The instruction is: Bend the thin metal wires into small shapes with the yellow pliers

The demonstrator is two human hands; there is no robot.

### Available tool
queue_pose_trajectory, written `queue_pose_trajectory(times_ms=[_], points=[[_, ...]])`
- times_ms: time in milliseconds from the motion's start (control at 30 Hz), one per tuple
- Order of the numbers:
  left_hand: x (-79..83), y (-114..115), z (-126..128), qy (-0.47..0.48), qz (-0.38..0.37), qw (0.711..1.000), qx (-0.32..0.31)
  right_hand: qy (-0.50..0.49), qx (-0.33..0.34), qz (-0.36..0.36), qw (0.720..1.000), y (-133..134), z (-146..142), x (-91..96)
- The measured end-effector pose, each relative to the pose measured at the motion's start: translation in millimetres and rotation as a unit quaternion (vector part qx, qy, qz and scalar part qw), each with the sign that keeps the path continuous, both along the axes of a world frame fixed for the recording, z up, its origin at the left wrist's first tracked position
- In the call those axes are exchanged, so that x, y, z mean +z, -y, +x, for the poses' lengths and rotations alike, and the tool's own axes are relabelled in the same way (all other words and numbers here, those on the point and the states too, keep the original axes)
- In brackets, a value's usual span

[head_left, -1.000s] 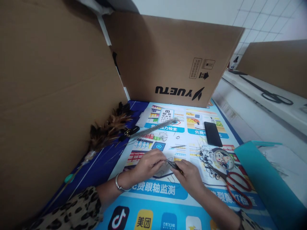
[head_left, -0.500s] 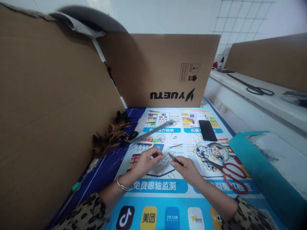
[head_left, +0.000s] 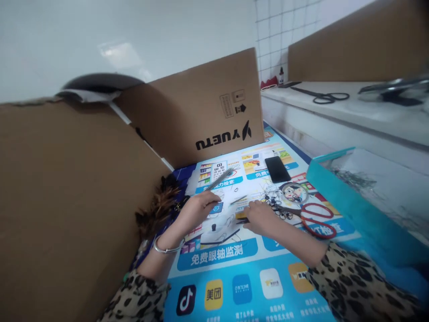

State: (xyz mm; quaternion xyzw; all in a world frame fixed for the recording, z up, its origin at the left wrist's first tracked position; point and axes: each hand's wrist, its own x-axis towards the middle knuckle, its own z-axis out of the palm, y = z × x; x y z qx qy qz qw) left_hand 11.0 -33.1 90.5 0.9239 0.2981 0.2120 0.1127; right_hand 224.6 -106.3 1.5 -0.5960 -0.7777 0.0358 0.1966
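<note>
My left hand point(head_left: 200, 208), with a silver bangle at the wrist, is over the printed mat with thumb and fingers pinched together. Anything between those fingertips is too small to make out. My right hand point(head_left: 263, 218) is closed, palm down, to the right of it. At its fingertips a dark, pointed tool point(head_left: 243, 220) shows in part, mostly covered by the hand. A bundle of thin metal wires point(head_left: 219, 180) lies beyond my left hand. Beside my right hand lie small black loops and wire bits point(head_left: 272, 197) and scissors with red handles point(head_left: 317, 219).
A black phone point(head_left: 277, 169) and a round clear dish point(head_left: 295, 192) lie farther back. On the right stands a teal box point(head_left: 348, 210) with thin wire pieces. Brown feathers point(head_left: 157, 203) rest by the left cardboard wall point(head_left: 67, 201). Black scissors point(head_left: 323, 96) are on the white ledge.
My view has turned and tilted. My hands have moved apart, and the right one has rolled palm down, covering most of the pointed tool that showed before.
</note>
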Motion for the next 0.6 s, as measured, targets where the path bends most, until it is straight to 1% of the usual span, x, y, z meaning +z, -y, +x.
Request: queue_pose_trajectory(times_ms=[67,133,200,233,267,333,400,467,500,533,567,600], points=[[7.9,0,15,-0.021,0.009,1.0,-0.013,-0.011,-0.005,0.027,1.0,1,-4,-3.4],[15.3,-1,30,-0.043,0.015,0.999,-0.018,-0.013,-0.006,0.049,0.999,2,-3,-1.3],[23.2,-2,44,-0.061,0.018,0.998,-0.027,-0.008,-0.005,0.065,0.998,4,3,8.2],[27.4,-3,50,-0.064,0.023,0.997,-0.038,-0.003,-0.002,0.069,0.998,7,7,16.8],[31.8,-4,55,-0.064,0.028,0.996,-0.047,0.002,-0.003,0.071,0.997,9,12,28.4],[41.0,-5,63,-0.058,0.035,0.996,-0.052,0.0,0.014,0.07,0.997,19,22,61.1],[50.1,-5,67,-0.062,0.038,0.996,-0.056,-0.081,0.057,0.106,0.989,32,29,102.8],[57.8,-6,66,-0.05,0.046,0.997,-0.037,-0.18,0.059,0.118,0.975,48,33,144.7],[60.7,-6,65,-0.039,0.043,0.998,-0.028,-0.235,0.059,0.132,0.961,56,34,162.2],[63.0,-7,63,-0.02,0.045,0.999,-0.018,-0.279,0.066,0.141,0.947,63,35,176.0],[64.5,-8,61,-0.006,0.044,0.999,-0.01,-0.31,0.066,0.152,0.936,69,36,185.4],[65.4,-9,59,0.008,0.043,0.999,-0.003,-0.318,0.043,0.165,0.933,75,37,190.2]])
